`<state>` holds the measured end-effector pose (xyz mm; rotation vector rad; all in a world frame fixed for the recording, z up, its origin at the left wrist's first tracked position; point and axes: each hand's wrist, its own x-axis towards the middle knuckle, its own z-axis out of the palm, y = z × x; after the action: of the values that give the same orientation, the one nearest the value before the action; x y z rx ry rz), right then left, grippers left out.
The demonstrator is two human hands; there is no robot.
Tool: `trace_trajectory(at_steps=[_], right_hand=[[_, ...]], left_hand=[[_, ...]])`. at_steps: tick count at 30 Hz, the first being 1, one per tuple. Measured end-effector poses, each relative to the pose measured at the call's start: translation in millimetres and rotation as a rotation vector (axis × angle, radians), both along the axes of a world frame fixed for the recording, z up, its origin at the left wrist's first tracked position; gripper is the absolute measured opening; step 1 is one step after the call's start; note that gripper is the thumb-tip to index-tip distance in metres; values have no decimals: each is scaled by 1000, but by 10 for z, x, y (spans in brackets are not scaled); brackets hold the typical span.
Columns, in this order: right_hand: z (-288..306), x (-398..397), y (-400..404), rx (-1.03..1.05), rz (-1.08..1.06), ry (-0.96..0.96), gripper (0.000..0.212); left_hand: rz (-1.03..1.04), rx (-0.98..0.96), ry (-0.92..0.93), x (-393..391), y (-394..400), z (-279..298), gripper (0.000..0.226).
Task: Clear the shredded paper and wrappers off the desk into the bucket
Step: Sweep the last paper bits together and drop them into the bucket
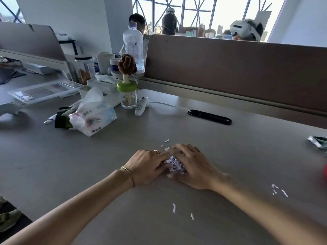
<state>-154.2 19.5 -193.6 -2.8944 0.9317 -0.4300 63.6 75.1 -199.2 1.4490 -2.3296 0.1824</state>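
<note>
Hands — left hand (147,165), right hand (192,167) — curl fingers around one shredded-paper pile (175,164); one wrapper (318,141) lies apart.

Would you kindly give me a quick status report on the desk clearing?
Left hand and right hand cupped around shredded paper pile. Stray shreds remain; wrapper far right. Bucket unseen.

Bare forearms; the left hand (147,165) wears a gold ring, its wrist a thin gold bracelet (128,175).
</note>
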Motion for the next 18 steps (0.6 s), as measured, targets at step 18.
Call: trace_trajectory(at_steps=[18], right_hand=[[24, -34, 53, -89, -1, 24, 28]], left_hand=[[258, 178, 217, -197, -69, 101, 44]])
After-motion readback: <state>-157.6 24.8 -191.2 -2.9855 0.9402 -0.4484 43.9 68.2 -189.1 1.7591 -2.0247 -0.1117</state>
